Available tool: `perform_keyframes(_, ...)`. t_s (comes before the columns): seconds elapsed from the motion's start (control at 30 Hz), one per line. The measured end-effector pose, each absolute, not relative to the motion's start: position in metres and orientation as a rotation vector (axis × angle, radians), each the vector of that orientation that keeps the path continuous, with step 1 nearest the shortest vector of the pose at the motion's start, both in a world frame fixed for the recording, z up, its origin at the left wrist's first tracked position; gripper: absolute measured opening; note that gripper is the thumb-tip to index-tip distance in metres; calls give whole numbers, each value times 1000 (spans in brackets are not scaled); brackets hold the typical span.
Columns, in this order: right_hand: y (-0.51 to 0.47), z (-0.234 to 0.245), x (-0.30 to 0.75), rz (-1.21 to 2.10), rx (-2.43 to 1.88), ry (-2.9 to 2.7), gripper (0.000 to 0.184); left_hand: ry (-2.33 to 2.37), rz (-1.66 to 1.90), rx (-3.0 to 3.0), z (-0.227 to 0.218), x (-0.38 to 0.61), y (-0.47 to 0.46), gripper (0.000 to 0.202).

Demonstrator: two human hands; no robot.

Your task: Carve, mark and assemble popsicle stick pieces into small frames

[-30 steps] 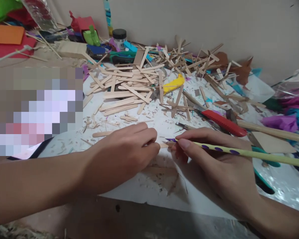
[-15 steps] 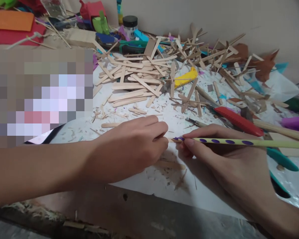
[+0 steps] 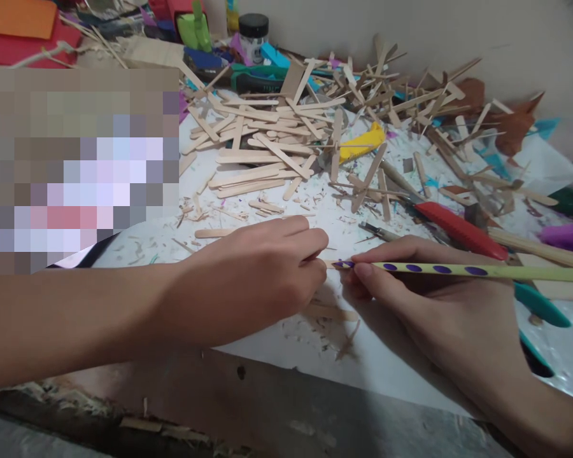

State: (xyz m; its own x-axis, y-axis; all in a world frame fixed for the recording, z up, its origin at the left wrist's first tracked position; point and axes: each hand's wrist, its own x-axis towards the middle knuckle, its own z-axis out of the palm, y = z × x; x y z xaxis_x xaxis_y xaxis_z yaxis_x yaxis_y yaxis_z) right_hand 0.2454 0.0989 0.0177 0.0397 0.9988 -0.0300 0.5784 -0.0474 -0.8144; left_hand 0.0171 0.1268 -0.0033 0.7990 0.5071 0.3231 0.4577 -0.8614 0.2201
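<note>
My right hand is closed on a light green pencil with purple oval spots, gripping it close to the tip. The pencil lies nearly level, its far end running out past the right edge. My left hand is closed, palm down, in a pinch. From its fingertips juts the pale end of a craft stick, which the pencil tip meets or nearly meets; most of that stick is hidden. Beneath, on white paper, another craft stick lies partly in shadow.
Craft sticks are heaped beyond my hands among shavings. A yellow cutter, a red-handled tool and teal-handled scissors lie to the right. A black-lidded jar stands by the wall. A pixelated patch covers the left.
The view has shifted slightly, so the tabletop things sit a little higher in the picture. Both hands keep their grips, with hardly any movement between them.
</note>
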Motion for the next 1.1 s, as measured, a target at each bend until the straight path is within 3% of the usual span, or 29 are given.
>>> perform_keyframes(1.1, 98, 22, 238, 864, -1736, -1605, 7, 728, 576, 2854, 0, 16, 128, 24)
